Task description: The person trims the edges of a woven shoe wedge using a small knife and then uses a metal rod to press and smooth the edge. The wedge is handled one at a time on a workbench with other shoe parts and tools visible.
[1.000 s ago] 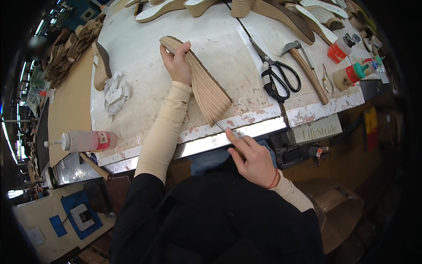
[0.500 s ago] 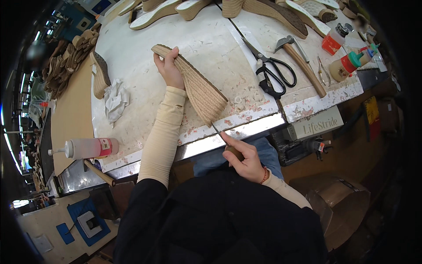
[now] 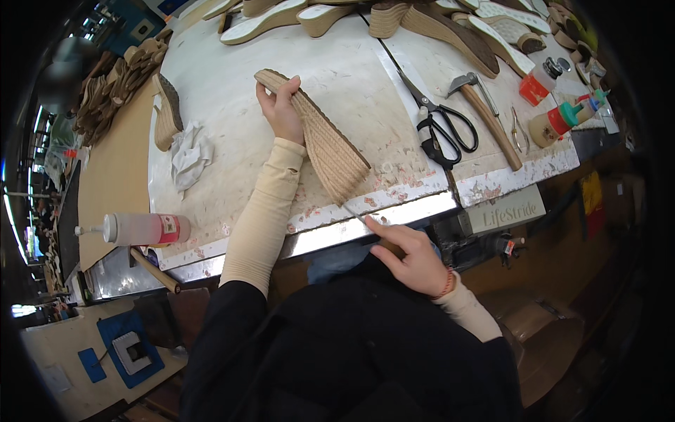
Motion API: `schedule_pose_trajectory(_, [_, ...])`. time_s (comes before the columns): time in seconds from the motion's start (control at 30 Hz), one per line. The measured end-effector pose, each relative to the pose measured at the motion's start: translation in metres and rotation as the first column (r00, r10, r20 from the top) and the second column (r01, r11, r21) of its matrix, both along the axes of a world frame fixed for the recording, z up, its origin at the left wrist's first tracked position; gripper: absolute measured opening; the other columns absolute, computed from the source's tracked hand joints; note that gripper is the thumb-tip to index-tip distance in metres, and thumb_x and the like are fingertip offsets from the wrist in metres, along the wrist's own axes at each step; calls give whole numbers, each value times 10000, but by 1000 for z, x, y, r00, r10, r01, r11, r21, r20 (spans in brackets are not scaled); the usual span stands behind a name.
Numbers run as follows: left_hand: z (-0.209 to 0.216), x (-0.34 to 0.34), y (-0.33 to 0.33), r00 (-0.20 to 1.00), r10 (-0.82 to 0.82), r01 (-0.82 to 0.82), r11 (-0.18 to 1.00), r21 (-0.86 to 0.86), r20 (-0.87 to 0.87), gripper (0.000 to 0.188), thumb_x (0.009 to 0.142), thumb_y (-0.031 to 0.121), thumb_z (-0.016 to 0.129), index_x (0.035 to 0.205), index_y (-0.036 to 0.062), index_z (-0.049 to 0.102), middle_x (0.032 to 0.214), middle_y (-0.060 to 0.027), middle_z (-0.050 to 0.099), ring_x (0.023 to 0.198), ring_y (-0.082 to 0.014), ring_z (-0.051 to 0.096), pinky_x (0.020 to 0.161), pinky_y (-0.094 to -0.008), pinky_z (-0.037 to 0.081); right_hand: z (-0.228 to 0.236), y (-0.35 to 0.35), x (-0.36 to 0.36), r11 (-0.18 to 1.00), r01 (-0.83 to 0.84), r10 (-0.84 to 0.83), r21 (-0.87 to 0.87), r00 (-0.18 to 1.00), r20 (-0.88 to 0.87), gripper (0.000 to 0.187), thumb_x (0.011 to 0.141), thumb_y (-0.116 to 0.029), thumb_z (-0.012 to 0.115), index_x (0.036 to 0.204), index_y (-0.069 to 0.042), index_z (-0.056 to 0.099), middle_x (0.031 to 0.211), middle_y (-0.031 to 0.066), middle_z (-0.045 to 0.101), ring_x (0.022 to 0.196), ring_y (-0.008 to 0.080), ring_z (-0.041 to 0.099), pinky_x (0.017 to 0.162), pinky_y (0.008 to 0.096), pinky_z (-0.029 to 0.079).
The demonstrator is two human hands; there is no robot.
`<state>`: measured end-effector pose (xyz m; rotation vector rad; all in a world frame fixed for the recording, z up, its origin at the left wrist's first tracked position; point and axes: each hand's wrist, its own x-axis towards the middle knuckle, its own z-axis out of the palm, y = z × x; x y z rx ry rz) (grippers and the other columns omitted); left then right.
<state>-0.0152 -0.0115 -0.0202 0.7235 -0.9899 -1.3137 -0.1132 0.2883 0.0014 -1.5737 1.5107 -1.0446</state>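
Observation:
My left hand (image 3: 283, 116) grips a wedge shoe sole (image 3: 330, 155) by its thin toe end. Woven tan rope texture covers its side, and a dark tread runs along one edge. The thick heel end points toward me, near the table's front edge. Closed around the brown handle of a tool with a thin metal blade (image 3: 355, 213) is my right hand (image 3: 413, 261). The blade's tip meets or nearly meets the heel's lower corner; contact is hard to tell. My fingers hide most of the handle, so the tool's exact kind is unclear.
Black-handled scissors (image 3: 443, 123), a hammer (image 3: 491, 126) and pliers (image 3: 519, 130) lie to the right, near squeeze bottles (image 3: 552, 125). Left are a crumpled white cloth (image 3: 188, 158), another wedge sole (image 3: 167, 116) and a lying bottle (image 3: 144, 229). More soles (image 3: 450, 39) line the back.
My right hand with the thin-bladed tool has moved a little right, along the heel corner. The left hand keeps its hold on the sole. The whole view has shifted slightly.

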Motion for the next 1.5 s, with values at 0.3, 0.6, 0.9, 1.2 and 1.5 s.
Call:
schedule_pose_trajectory(0.3, [41,17,19,996,84,-91,972,-216,-40,840,737,27,705,1424,-19,224,1088,-123,495,914,-179,534,808,-299,473,14,-24,6,994,-9,-21,105,961,274,443,959,-90,550,1394,-61,475,753,-9,564,545,36,498,512,194,437])
schedule_pose_trajectory(0.6, [53,19,30,989,122,-142,943,-302,-82,903,703,40,730,1438,-11,208,1169,-146,461,988,-212,507,881,-336,455,20,-34,18,1000,8,-10,13,994,112,445,928,-86,580,1360,-21,496,742,107,570,589,129,518,591,284,441])
schedule_pose_trajectory(0.9, [52,20,33,988,142,-151,954,-258,-53,912,701,57,734,1442,4,206,1186,-136,444,1029,-220,483,930,-352,429,29,-46,11,985,-58,-6,162,929,371,442,976,-100,515,1411,-63,449,789,27,609,530,41,526,487,183,442])
schedule_pose_trajectory(1.2, [51,18,39,988,133,-146,965,-216,-75,907,722,104,729,1453,34,197,1223,-143,434,1060,-249,490,937,-376,432,32,-62,17,986,-66,8,153,935,355,439,983,-122,511,1414,-69,446,750,27,594,519,45,525,480,194,447])
schedule_pose_trajectory(1.5, [35,14,35,999,-31,32,992,-124,13,865,759,122,731,1443,19,211,1206,-139,451,1034,-213,500,894,-333,452,35,-64,8,976,-113,15,186,888,459,450,987,-137,508,1425,-70,428,784,19,577,526,55,531,483,205,455])
